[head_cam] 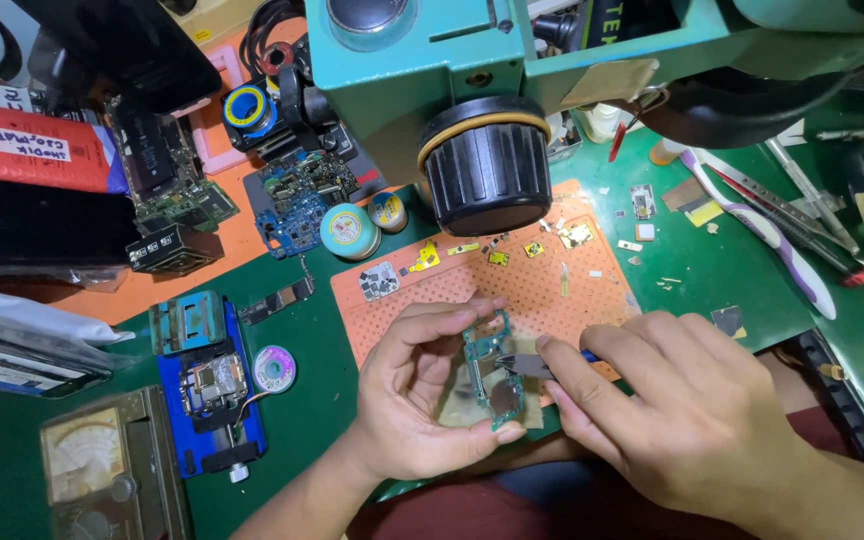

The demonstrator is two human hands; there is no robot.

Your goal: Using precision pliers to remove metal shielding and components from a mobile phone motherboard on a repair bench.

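The left hand [417, 395] curls its thumb and fingertips around a small green circuit board [489, 370], pinching it by its top and bottom edges so it stands tilted above the near edge of the orange mat [552, 290]. The right hand [672, 400] closes on tweezers [524, 366], thumb and forefinger pressed together on the shaft, and the metal tip touches the board's right edge. Both hands hover over the near side of the mat. On the mat's far part lie small yellow and silver parts [497, 255] and a square metal shield [379, 281]. A microscope [472, 80] with a black lens barrel hangs over the mat's far edge. Left of the mat sit two round tins [350, 231], a solder wick spool [274, 368] and a blue board holder [210, 395] with a board clamped in it. Farther left of the mat is a meter [102, 470]. Right of the mat, on the green table cover [752, 280], lie a white and purple toothbrush [762, 235] and some slim tools [802, 200].
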